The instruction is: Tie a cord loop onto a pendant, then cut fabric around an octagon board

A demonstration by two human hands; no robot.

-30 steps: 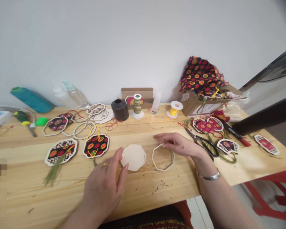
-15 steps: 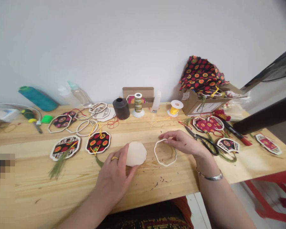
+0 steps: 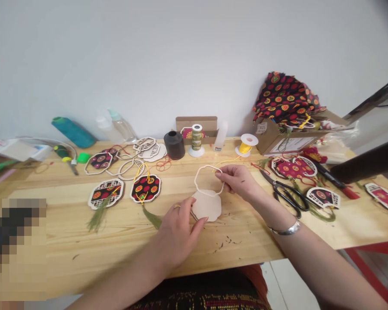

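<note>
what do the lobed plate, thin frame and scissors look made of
Lobed plate at the left hand: probably thin wood or card, judging by its flat, pale, matt face.

Thin frame in the right hand: perhaps the same material, being similarly pale.

Scissors: likely metal blades, dark grey; the black loop handles could be coated metal or plastic.

left hand (image 3: 180,227) curved in a wide grip, right hand (image 3: 241,182) in a fingertip pinch, forearms (image 3: 323,254) angled inward

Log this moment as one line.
left hand: touching disc | right hand: holding frame | frame: overlaps disc's far edge in view
</note>
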